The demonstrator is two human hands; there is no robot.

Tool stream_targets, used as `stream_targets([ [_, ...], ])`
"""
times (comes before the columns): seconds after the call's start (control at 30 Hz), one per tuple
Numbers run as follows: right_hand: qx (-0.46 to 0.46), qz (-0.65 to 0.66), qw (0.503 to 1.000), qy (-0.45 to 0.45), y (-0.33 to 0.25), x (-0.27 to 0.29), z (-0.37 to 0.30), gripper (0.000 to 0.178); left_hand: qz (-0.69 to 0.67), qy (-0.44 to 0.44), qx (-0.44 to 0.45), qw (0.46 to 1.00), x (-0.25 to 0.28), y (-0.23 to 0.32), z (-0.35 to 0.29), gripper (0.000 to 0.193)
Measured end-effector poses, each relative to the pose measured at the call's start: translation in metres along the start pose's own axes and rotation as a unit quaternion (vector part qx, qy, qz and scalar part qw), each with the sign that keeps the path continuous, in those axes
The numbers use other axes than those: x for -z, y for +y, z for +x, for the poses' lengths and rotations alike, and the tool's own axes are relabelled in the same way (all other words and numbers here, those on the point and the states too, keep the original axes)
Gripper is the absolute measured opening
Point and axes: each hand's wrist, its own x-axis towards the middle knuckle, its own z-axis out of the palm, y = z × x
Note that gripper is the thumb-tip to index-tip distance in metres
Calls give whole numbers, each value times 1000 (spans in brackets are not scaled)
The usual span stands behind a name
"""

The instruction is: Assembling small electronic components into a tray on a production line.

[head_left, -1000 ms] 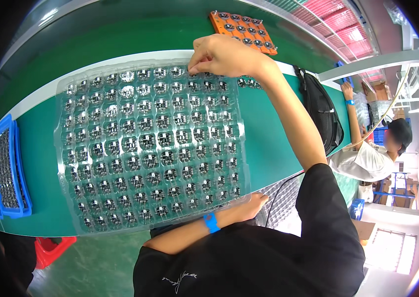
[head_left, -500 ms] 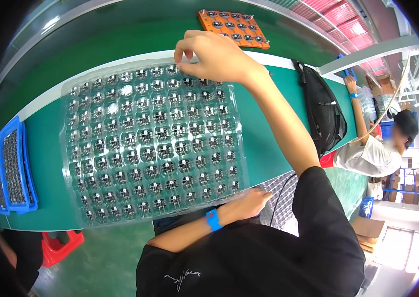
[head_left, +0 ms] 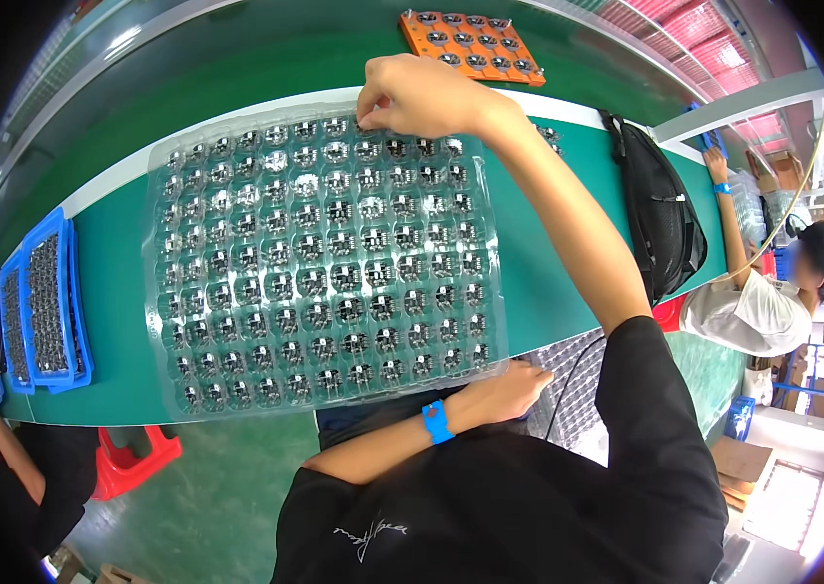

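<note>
A large clear plastic blister tray (head_left: 161, 321) lies on the green bench, its rows of pockets filled with small round electronic parts in black and silver. My right hand (head_left: 422, 94) reaches over its far edge, thumb and fingers pinched together at a pocket of the top row. Whatever is between those fingertips is hidden by the hand. My left hand (head_left: 504, 391), with a blue wristband, is curled closed beside the tray's near right corner at the bench edge. What it grips, if anything, I cannot see.
An orange fixture (head_left: 475, 44) with round parts sits beyond the bench. Blue trays (head_left: 71, 302) of small parts stand at left. A black bag (head_left: 660, 209) lies at right, with another clear tray (head_left: 577, 389) below. Red stools and two other people are nearby.
My right fingers have drawn together into a tighter pinch at the tray's top row. The whole view has shifted slightly. My left hand stays by the near right corner.
</note>
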Motion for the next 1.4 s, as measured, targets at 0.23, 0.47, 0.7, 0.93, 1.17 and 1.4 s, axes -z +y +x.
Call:
stream_targets([
  [0.23, 34, 109, 991, -69, 19, 9, 10, 23, -55, -1, 3, 998, -3, 0, 0, 19],
  [0.47, -43, -60, 997, -25, -19, 5, 0, 20, -13, 53, -34, 998, -9, -4, -1, 25],
  [0.7, -10, -79, 995, 58, -16, -1, -22, 22, -48, 34, -25, 998, -8, -4, 0, 25],
  [0.93, 57, 59, 994, 66, -45, 9, -67, 18, -75, 56, -18, 995, -24, -14, -3, 26],
  [1.17, 23, -8, 998, 50, -56, -9, -63, 16, -66, 26, 0, 997, -24, -7, 0, 29],
  [1.4, 69, 35, 997, 27, -39, -7, -50, 14, -46, 10, 12, 999, -17, -5, 0, 28],
])
